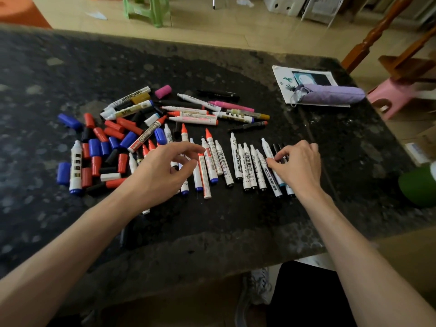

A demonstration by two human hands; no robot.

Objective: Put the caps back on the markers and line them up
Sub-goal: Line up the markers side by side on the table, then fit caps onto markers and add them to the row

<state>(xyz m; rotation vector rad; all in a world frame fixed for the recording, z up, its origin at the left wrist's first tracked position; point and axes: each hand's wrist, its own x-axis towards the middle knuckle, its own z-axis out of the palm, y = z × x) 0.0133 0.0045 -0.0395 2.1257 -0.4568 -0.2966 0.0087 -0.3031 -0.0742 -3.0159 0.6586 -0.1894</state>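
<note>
Well, my dark speckled stone table [236, 220] bears a row of uncapped white plastic markers [247, 168]. Left of that row sprawl loose red, blue and black plastic caps [94, 147]. Over its left part my left hand [162, 173] hovers slack and empty; at its right end my right hand [299, 166] curls fingertips onto markers, and I cannot tell whether it grips one.

Left forearm [70, 244] bare, enters frame at 7 o'clock, reaches toward 1 o'clock. Left hand [165, 171] palm down, wrist straight, fingers loosely bent and spread; index points toward 2 o'clock, thumb apart beneath it; grips nothing.

Right forearm [354, 244] bare, enters at 5 o'clock, reaches toward 11 o'clock. Right hand [297, 164] palm down, back of hand toward camera, fingers curled toward 9 o'clock. Thumb and index tips close together, down on markers [259, 172]; pinch or mere touch unclear.
</note>
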